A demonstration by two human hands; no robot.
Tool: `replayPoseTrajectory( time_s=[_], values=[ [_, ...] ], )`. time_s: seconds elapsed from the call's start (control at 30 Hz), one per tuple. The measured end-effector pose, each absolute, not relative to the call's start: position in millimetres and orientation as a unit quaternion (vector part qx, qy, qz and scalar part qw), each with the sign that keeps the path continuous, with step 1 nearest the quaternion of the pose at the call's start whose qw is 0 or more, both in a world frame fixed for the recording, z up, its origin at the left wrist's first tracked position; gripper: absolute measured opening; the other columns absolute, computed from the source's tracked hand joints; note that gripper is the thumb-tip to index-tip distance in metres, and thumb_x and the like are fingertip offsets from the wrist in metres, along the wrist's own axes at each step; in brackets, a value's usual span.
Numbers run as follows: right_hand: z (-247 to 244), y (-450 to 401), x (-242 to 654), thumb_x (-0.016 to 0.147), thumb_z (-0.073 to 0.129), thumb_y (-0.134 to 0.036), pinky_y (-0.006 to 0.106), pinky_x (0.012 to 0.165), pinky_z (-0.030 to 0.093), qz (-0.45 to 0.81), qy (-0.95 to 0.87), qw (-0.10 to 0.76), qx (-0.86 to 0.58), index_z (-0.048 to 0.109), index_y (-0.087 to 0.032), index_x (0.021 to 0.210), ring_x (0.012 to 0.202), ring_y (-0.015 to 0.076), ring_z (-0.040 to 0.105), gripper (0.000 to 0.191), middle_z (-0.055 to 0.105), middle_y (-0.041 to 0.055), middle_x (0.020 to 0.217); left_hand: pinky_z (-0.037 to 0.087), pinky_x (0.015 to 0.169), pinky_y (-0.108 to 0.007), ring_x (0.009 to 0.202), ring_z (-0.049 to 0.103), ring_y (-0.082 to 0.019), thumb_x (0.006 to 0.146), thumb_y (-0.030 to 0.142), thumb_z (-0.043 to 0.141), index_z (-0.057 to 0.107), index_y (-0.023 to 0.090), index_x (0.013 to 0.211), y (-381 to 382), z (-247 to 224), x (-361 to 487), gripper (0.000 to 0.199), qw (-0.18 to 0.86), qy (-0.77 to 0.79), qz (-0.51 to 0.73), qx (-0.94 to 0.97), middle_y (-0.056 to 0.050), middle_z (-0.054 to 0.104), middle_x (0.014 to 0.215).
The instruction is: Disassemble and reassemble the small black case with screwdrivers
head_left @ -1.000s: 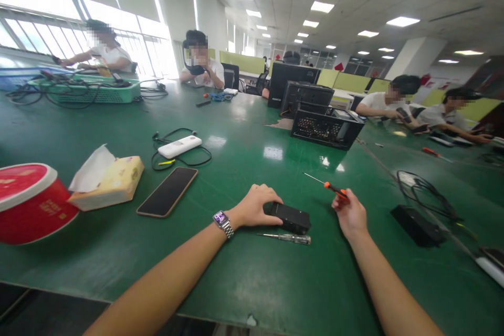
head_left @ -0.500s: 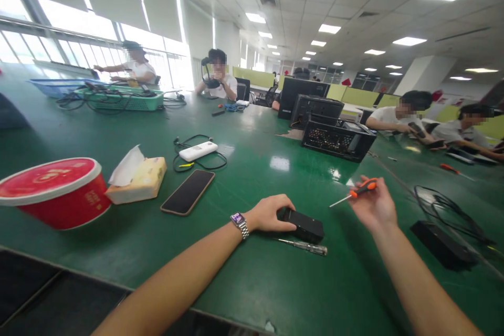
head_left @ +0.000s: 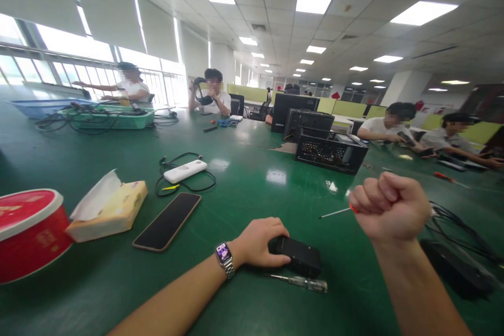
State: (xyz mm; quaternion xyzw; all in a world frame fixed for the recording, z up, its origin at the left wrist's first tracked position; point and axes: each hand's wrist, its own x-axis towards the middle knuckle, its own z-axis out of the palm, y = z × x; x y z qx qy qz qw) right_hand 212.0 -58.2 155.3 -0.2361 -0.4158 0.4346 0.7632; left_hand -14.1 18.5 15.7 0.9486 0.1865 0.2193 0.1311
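My left hand (head_left: 262,244), below a wristwatch (head_left: 225,260), is wrapped round one end of a black box-shaped device (head_left: 301,257) lying on the green table (head_left: 236,205). Just in front of that device, a clear-handled screwdriver (head_left: 303,282) lies flat. Raised above the table on the right, my right hand (head_left: 388,207) is closed in a fist round a screwdriver (head_left: 334,213). Its thin metal shaft points left, and only a bit of the orange handle shows beside the fist. Beyond my right wrist lies a second black box (head_left: 459,268), partly hidden by my forearm.
To the left are a phone (head_left: 168,220), a tissue pack (head_left: 112,210), a red tub (head_left: 31,233) and a white device (head_left: 185,171) with a cable. Black computer cases (head_left: 331,152) stand ahead. A green basket (head_left: 134,118) holds cables. Several people sit around the table.
My right hand has gone from a loose, open-palmed hold to a tight fist round the screwdriver, hiding most of its handle. My left hand stays on the black device. The view has tilted up.
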Motion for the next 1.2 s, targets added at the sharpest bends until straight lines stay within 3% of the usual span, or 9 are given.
replayPoseTrajectory(
  time_s=[0.13, 0.33, 1.07, 1.2],
  values=[
    [158.4, -66.0, 205.6, 0.076, 0.058, -0.027, 0.022, 0.030, 0.020, 0.465, -0.448, 0.712, -0.275, 0.036, -0.022, 0.043, 0.029, 0.0062, 0.022, 0.040, 0.020, -0.0082, 0.035, 0.046, 0.072, -0.027, 0.085, 0.060, -0.021, 0.078, 0.055, 0.063, 0.064, 0.021, 0.103, 20.3, 18.2, -14.8, 0.043, 0.107, 0.183, 0.209, 0.955, -0.005, 0.063, 0.094],
    [154.9, -71.9, 184.9, 0.073, 0.063, -0.025, 0.022, 0.030, 0.019, 0.494, -0.448, 0.682, -0.300, 0.043, -0.022, 0.042, 0.029, 0.0059, 0.023, 0.037, 0.026, -0.0079, 0.035, 0.045, 0.071, -0.024, 0.085, 0.061, -0.019, 0.082, 0.058, 0.060, 0.062, 0.021, 0.107, 20.9, 16.8, -18.0, 0.044, 0.154, 0.180, 0.206, 0.950, -0.004, 0.064, 0.096],
    [104.1, -21.3, 178.6, 0.072, 0.064, -0.030, 0.018, 0.030, 0.014, 0.513, -0.397, 0.648, -0.399, 0.033, -0.021, 0.045, 0.029, 0.0044, 0.020, 0.043, 0.025, -0.0105, 0.034, 0.043, 0.065, -0.024, 0.075, 0.059, -0.017, 0.078, 0.053, 0.065, 0.062, 0.018, 0.100, 16.8, 10.1, -15.4, 0.042, 0.201, 0.195, 0.248, 0.927, -0.004, 0.064, 0.088],
    [106.8, -21.0, 181.6, 0.077, 0.060, -0.038, 0.021, 0.033, 0.024, 0.477, -0.470, 0.599, -0.439, 0.042, -0.022, 0.049, 0.032, 0.0069, 0.028, 0.037, 0.033, -0.0087, 0.037, 0.043, 0.066, -0.024, 0.075, 0.059, -0.017, 0.078, 0.051, 0.066, 0.062, 0.017, 0.100, 14.0, 9.6, -15.3, 0.040, 0.225, 0.207, 0.253, 0.918, -0.003, 0.063, 0.088]
  ],
)
